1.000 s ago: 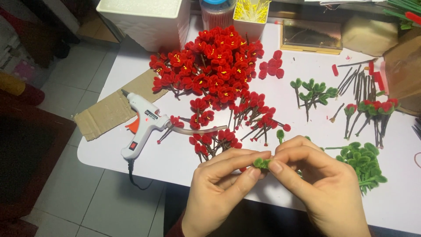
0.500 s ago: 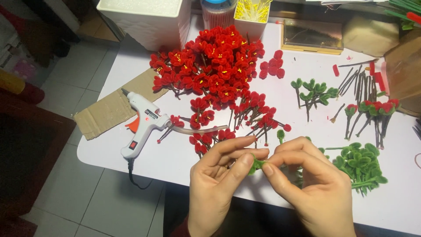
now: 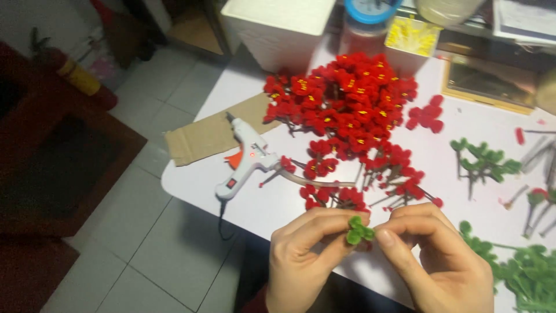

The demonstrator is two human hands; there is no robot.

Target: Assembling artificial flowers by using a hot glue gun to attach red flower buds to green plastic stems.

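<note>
Pinching green leaf piece, both hands

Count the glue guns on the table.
1. A white glue gun with an orange trigger lies on the white table by the cardboard sheet, left of the red flower pile. The pile could hide more.

The small leaf cluster is green. The heap of flowers is red with yellow centres. The glue gun is white with an orange trigger. The desk is white, the cardboard sheet brown, the leafy stems green.
</note>
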